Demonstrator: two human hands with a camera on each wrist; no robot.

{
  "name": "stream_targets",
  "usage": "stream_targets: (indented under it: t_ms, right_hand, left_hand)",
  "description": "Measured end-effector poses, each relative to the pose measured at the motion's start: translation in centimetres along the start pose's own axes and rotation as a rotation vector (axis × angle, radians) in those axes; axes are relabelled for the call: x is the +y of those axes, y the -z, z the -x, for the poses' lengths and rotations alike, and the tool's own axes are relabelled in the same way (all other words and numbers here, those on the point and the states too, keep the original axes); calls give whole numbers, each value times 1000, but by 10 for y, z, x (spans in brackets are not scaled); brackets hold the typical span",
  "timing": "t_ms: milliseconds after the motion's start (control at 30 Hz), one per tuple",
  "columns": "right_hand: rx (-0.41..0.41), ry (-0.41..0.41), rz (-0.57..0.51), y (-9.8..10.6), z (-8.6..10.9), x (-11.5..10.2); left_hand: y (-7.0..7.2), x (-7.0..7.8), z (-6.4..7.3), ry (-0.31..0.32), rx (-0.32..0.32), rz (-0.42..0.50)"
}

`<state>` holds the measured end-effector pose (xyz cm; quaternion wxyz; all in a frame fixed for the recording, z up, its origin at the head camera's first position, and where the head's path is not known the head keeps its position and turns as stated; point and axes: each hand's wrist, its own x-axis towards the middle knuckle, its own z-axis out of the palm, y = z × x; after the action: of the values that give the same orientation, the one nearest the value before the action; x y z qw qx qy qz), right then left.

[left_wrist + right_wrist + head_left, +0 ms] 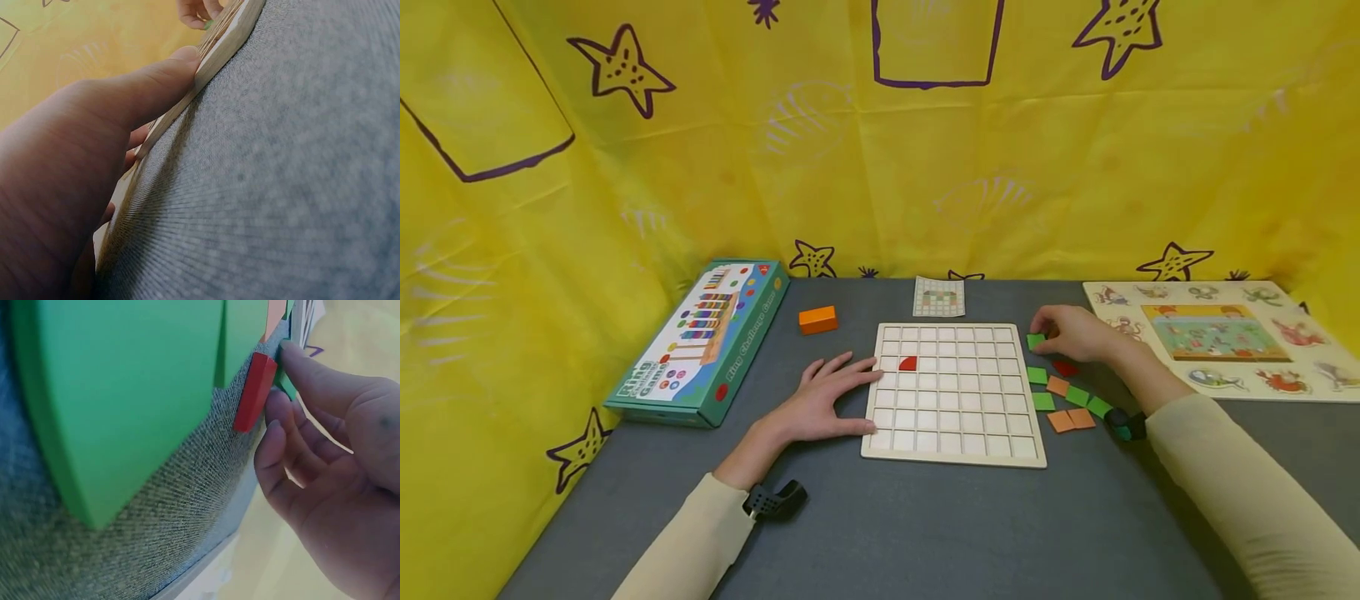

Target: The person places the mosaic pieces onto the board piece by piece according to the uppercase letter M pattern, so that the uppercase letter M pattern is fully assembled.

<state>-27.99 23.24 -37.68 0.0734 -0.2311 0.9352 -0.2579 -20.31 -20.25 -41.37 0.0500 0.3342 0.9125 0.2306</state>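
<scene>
A pale wooden grid board lies flat on the table, with a red quarter-round tile in one of its squares. My left hand is spread along the board's left side, its thumb and fingertips on the edge; in the left wrist view the thumb lies against the wooden rim. Beyond the board's upper right corner, my right hand pinches a green square tile between thumb and fingers. Close by these fingers lies a red tile. Several loose green tiles and orange tiles lie right of the board.
A small card with a coloured grid picture lies behind the board. An orange block and a Ring Challenge Game box are at left. A picture puzzle board lies at right, under the right forearm's far side.
</scene>
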Motion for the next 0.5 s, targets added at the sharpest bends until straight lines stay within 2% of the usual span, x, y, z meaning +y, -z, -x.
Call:
stream_targets:
  t_ms: [300,500]
  right_hand:
    - [26,4,-26,2,1,-3]
    - [34,22,-68,8,-1,-20]
  left_hand:
    - [-1,0,-2,14,-8,-2]
    - [-2,-2,-1,-5,7,2]
